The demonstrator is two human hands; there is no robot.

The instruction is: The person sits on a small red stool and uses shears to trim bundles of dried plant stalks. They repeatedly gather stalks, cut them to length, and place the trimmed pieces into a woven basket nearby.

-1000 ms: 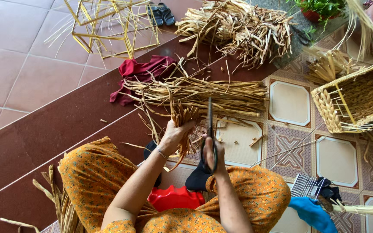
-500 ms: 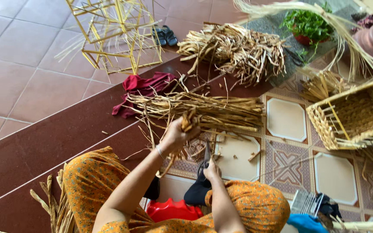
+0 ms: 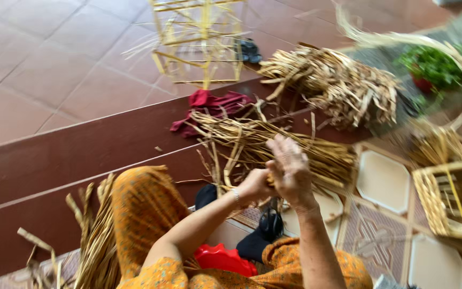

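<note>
Nearest, below the hands, are the person's knees in orange patterned cloth, with a red thing (image 3: 223,258) and a black thing (image 3: 263,235) between them on the floor. To the left of the hands a dark brown step (image 3: 70,160) runs across, and beyond it the tiled floor is open. The left hand (image 3: 253,185) and the right hand (image 3: 291,168) are pressed together, both closed on a dry straw strand (image 3: 269,181) that is hard to make out between the fingers. Just beyond the hands lies a bundle of straw (image 3: 274,144). To the right a woven basket (image 3: 450,200) is cut off by the edge. Farther away lie a red cloth (image 3: 212,107), a straw heap (image 3: 332,85) and a yellow frame (image 3: 201,43), all blurred.
</note>
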